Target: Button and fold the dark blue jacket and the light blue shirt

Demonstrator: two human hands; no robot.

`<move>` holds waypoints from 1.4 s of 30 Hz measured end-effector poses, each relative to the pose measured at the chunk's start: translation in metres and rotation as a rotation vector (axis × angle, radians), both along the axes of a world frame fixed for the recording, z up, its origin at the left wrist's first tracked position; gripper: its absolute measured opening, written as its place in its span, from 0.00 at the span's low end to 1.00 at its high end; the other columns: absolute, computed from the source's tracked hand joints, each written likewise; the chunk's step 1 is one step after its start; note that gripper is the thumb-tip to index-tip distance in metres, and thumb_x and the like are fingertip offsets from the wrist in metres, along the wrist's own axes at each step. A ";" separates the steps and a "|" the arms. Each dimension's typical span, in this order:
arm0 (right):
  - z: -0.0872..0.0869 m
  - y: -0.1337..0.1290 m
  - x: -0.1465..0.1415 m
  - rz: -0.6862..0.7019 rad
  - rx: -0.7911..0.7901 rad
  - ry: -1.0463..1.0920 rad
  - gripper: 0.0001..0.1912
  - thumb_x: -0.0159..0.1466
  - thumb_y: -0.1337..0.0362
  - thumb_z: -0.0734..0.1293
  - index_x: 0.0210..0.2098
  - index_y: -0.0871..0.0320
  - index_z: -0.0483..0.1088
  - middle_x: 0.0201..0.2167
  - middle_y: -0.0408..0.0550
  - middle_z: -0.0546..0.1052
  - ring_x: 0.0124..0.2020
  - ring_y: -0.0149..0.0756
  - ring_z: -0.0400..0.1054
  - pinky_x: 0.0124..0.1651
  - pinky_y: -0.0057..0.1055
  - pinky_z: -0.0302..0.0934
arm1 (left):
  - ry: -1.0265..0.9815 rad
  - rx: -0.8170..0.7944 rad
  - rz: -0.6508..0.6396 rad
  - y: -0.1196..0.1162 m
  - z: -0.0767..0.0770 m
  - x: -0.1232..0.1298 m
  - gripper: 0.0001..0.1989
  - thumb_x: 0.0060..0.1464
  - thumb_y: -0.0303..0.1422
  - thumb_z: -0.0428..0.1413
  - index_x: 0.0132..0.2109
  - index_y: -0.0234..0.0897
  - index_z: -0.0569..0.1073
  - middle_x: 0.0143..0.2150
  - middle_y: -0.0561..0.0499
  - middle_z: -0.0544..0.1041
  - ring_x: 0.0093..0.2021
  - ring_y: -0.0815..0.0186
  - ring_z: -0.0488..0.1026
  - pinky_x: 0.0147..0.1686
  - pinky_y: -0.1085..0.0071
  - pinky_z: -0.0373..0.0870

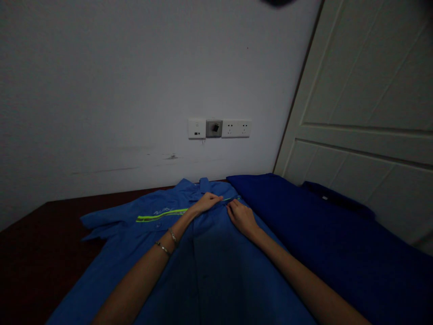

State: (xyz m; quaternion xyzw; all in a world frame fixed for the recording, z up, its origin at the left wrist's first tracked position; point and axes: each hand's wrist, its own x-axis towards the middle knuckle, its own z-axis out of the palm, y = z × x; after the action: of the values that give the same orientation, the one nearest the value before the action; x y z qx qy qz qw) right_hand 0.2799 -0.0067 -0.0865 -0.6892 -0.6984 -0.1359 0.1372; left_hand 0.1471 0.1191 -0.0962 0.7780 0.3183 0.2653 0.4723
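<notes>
Left hand [207, 202] pinches the shirt [216, 262]; at its four o'clock, right hand [241, 216], fingers curled, pinches it too.

The shirt [216, 257] lay on the table [40, 253], with a cloth [321, 253] just to its right. Behind them was the wall [135, 90] with sockets [237, 128] on it. A door [372, 90] stood right of the sockets.

Shirt [219, 239] is coloured mid-blue, crossed by a neon yellow-green stripe [162, 214]. Royal blue is shown by the cloth [324, 243], dark red-brown by the table [43, 243]. Greyish white is noted on wall [118, 81] and sockets [237, 129].
</notes>
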 end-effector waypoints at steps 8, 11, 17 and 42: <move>-0.001 -0.001 -0.002 -0.006 -0.025 -0.017 0.17 0.67 0.61 0.49 0.39 0.59 0.66 0.40 0.51 0.72 0.37 0.34 0.68 0.34 0.26 0.58 | -0.016 -0.174 -0.052 -0.011 0.002 -0.002 0.13 0.43 0.39 0.55 0.23 0.30 0.72 0.15 0.58 0.60 0.17 0.76 0.52 0.18 0.77 0.48; -0.001 -0.002 -0.002 0.007 -0.039 -0.027 0.17 0.67 0.61 0.49 0.40 0.59 0.66 0.40 0.52 0.72 0.38 0.34 0.68 0.34 0.26 0.58 | -0.047 -0.229 -0.065 -0.012 0.001 -0.001 0.08 0.39 0.30 0.57 0.29 0.29 0.75 0.17 0.56 0.66 0.18 0.76 0.58 0.20 0.77 0.54; -0.003 0.000 0.000 0.008 -0.066 -0.049 0.17 0.67 0.62 0.49 0.39 0.59 0.66 0.40 0.51 0.72 0.37 0.34 0.68 0.34 0.26 0.58 | 0.031 -0.094 -0.078 -0.007 -0.003 0.003 0.07 0.42 0.26 0.54 0.30 0.28 0.76 0.17 0.56 0.68 0.18 0.74 0.62 0.21 0.77 0.60; 0.002 0.001 0.009 0.090 -0.011 0.028 0.15 0.67 0.63 0.50 0.40 0.59 0.65 0.41 0.49 0.71 0.35 0.33 0.68 0.32 0.26 0.57 | -0.075 0.398 -0.213 -0.002 -0.004 0.003 0.06 0.48 0.24 0.54 0.32 0.31 0.77 0.30 0.50 0.74 0.32 0.71 0.69 0.35 0.77 0.64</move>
State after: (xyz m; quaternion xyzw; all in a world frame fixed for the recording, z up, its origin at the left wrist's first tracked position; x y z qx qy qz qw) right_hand 0.2889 -0.0060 -0.0849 -0.6595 -0.7276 -0.1159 0.1490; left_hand 0.1499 0.1173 -0.1001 0.8747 0.1579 0.3002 0.3462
